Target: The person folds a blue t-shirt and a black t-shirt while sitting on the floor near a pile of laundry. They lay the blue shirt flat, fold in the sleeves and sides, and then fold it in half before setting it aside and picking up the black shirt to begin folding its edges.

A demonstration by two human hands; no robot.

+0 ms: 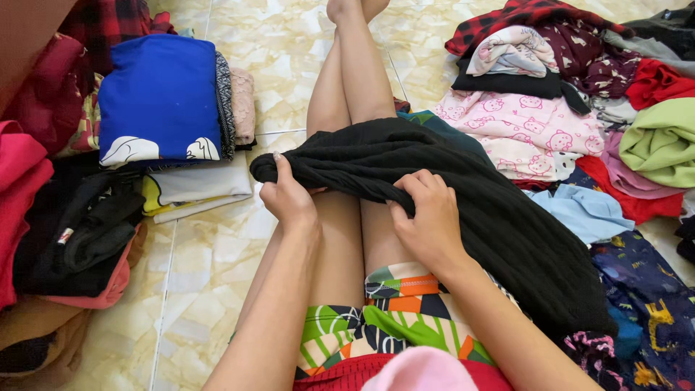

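Observation:
A black knitted garment [463, 195] lies across my outstretched legs [347, 87] and spills to the right onto the floor. My left hand [288, 194] grips its near left edge, bunched into a roll. My right hand [427, 211] clutches a fold of the same cloth just above my right thigh. Both hands sit close together over my knees.
Folded clothes are stacked at left, topped by a blue piece [159, 94] over white ones [199, 187], with black and pink items [72, 232] nearer. A loose heap of unfolded clothes [572, 94] fills the right side. Pale tiled floor [210, 268] shows between.

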